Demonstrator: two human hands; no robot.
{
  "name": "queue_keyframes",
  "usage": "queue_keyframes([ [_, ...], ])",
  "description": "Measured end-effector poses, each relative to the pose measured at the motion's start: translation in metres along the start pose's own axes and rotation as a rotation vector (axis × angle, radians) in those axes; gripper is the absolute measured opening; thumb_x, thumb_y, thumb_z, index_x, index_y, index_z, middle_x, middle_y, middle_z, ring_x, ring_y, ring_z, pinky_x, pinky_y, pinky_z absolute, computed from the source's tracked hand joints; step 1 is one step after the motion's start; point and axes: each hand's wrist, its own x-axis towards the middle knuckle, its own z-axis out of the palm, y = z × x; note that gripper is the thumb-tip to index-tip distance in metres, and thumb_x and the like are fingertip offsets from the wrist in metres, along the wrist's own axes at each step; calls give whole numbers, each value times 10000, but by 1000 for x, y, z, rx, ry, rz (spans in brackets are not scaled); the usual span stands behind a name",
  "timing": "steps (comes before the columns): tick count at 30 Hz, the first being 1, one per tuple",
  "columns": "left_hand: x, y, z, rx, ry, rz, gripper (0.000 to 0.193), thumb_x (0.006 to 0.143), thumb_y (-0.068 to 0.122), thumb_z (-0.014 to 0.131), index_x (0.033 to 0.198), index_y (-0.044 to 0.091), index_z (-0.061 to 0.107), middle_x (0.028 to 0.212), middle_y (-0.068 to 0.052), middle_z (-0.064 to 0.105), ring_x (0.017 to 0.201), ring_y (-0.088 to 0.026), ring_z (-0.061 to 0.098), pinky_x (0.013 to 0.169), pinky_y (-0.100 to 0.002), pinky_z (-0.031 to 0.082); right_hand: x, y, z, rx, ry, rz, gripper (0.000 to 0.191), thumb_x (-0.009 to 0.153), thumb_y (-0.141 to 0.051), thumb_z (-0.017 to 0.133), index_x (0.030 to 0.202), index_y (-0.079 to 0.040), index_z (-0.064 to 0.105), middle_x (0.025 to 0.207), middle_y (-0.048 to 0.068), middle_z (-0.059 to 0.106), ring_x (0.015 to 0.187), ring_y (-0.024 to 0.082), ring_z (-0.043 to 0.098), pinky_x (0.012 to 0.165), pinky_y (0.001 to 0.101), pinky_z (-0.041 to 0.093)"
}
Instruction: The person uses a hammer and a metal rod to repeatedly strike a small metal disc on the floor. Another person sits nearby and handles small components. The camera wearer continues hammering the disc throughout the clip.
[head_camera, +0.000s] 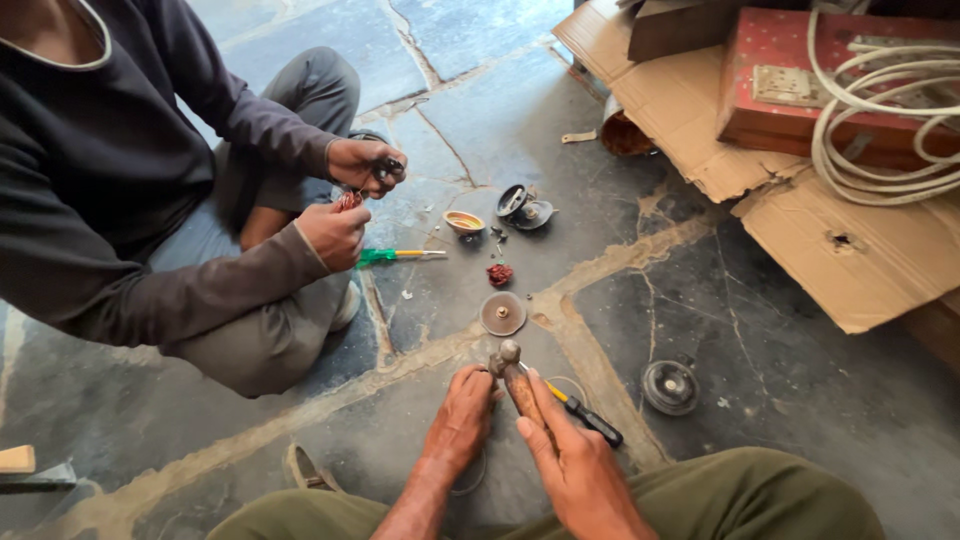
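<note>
Seated on the stone floor (780, 400), small parts spread within easy reach. Right hand (575, 465) closed round the wooden handle of a hammer (515, 378), head pointing away, near the round metal disc (502, 313). Left hand (462, 415) curled, fingers down beside the hammer head; whether gripping anything, cannot tell. Yellow-and-black screwdriver (588, 413) lying just beside the right hand. Co-worker's hands (345, 200) busy with copper wire.

Hammer (518, 385) handle largely hidden by the right hand (572, 462); co-worker's pinched small parts (350, 199) too small to be identified.
</note>
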Motion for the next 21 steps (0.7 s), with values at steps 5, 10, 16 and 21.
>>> queue_keyframes([
  [5, 1, -1, 2, 21, 4, 8, 159, 943, 122, 653, 1041, 33, 564, 1139, -186, 635, 1240, -407, 537, 975, -471, 476, -7, 8, -4, 40, -20, 225, 629, 929, -257, 633, 1529, -145, 483, 762, 221, 718, 650, 266, 740, 662, 393, 563],
  [10, -2, -5, 6, 33, 4, -5, 129, 965, 120, 620, 1039, 30, 564, 1171, -205, 626, 1239, -418, 533, 972, -478, 474, -27, -1, -13, 201, 250, 218, 643, 963, -259, 653, 1572, -141, 481, 816, 148, 713, 567, 257, 693, 596, 362, 588],
  [16, 1, -3, 2, 22, 15, -5, 138, 956, 132, 628, 1035, 38, 566, 1170, -222, 618, 1209, -428, 532, 965, -487, 471, 0, 6, -1, -97, -22, -1, 523, 964, -282, 647, 1459, -145, 551, 964, 261, 748, 868, 441, 718, 690, 439, 543],
  [21, 1, -5, -2, -50, 28, -211, 104, 976, 158, 580, 1014, 61, 581, 1063, -203, 632, 1110, -393, 590, 923, -468, 486, 1, 3, -5, -50, -47, 214, 592, 945, -320, 633, 1499, -169, 487, 792, 247, 705, 765, 403, 728, 664, 440, 551],
])
